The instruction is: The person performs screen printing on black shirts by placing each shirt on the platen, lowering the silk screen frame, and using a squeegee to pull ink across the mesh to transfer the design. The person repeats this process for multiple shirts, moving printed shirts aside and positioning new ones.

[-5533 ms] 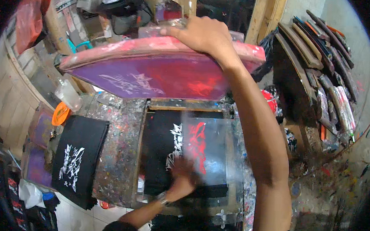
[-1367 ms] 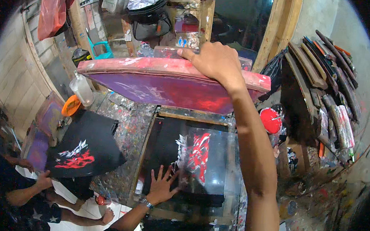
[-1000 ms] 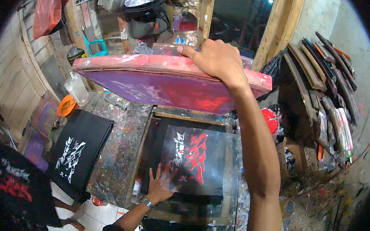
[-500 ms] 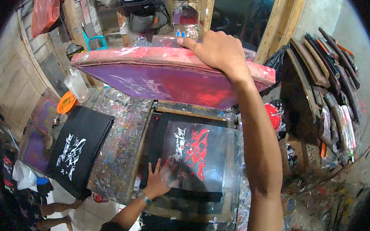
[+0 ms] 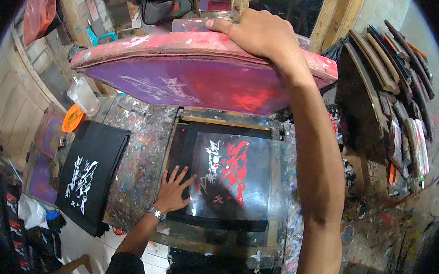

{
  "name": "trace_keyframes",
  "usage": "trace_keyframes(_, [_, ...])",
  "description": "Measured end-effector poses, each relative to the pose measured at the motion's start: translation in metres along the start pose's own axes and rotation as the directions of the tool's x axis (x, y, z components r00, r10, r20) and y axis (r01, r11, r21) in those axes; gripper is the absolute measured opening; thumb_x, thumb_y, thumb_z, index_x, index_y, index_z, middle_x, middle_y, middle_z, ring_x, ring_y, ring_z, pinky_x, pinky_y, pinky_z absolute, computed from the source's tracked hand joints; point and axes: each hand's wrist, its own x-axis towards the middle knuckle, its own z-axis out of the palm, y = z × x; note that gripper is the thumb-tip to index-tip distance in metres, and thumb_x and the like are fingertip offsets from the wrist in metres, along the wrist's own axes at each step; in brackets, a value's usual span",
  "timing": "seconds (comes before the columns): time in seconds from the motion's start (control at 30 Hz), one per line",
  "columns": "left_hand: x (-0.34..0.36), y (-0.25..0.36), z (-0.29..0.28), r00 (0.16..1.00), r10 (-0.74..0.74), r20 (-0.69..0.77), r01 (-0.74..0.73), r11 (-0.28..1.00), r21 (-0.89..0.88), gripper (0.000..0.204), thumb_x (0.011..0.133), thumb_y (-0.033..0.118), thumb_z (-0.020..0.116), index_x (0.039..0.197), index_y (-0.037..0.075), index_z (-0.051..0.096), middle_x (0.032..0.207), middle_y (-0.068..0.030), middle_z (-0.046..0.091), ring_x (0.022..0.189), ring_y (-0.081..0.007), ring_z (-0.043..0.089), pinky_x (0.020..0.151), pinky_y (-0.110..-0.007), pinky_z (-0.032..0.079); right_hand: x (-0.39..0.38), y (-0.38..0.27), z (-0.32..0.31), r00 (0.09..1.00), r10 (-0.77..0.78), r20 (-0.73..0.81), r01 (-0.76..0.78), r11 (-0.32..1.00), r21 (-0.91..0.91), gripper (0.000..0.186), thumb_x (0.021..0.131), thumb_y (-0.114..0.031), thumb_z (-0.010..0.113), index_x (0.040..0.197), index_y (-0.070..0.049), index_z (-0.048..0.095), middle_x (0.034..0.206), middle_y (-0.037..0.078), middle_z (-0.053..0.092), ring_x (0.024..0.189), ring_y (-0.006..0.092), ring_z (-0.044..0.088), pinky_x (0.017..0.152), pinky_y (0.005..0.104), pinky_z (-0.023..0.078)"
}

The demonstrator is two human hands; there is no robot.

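Observation:
My right hand [image 5: 263,36] grips the top edge of a silk-screen frame [image 5: 149,50], which stands tilted up at the back of the worktable. Its purple mesh carries a pale design and a red-stained area. Below it, a black cloth piece [image 5: 189,135] lies on the printing board. A clear plastic sheet [image 5: 249,189] rests over the cloth, and a red and white animal-face design [image 5: 230,168] shows there. My left hand [image 5: 175,189] lies with fingers spread on the cloth, its fingertips at the sheet's left edge.
A stack of black cloth pieces [image 5: 105,155] with a white print lies at left. Behind it are an orange bowl [image 5: 73,118] and a plastic jug [image 5: 85,96]. Several wooden-backed boards [image 5: 374,71] lean against the right wall. Another person's bare limb [image 5: 78,265] shows at lower left.
My left hand has slid left, off the middle of the clear sheet to its edge. My right hand still holds the frame up, and the view has shifted slightly.

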Motion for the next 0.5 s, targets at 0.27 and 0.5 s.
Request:
trace_keyframes(0.27, [-0.002,-0.004,0.007,0.996,0.013,-0.087,-0.018,0.998,-0.064,0.089,0.077,0.048,0.077,0.156,0.033,0.039,0.168,-0.0094,0.023,0.156,-0.0370,0.014,0.121,-0.066,0.008,0.007,0.000,0.004,0.999,-0.030,0.013,0.030,0.999,-0.031,0.078,0.087,-0.076,0.049,0.107,-0.005,0.077,0.111,0.027,0.071,0.107,0.0452,0.068,0.095,0.0519,0.053])
trace_keyframes(0.5, [-0.005,-0.002,0.000,0.999,0.015,-0.051,-0.019,0.996,-0.087,0.085,0.078,0.044,0.076,0.154,0.028,0.043,0.167,-0.0107,0.026,0.154,-0.0411,0.014,0.119,-0.068,0.010,0.000,-0.001,0.001,1.000,-0.005,0.014,0.005,1.000,0.010,0.084,0.085,-0.078,0.050,0.102,-0.001,0.076,0.106,0.029,0.072,0.102,0.0478,0.069,0.090,0.0532,0.054])
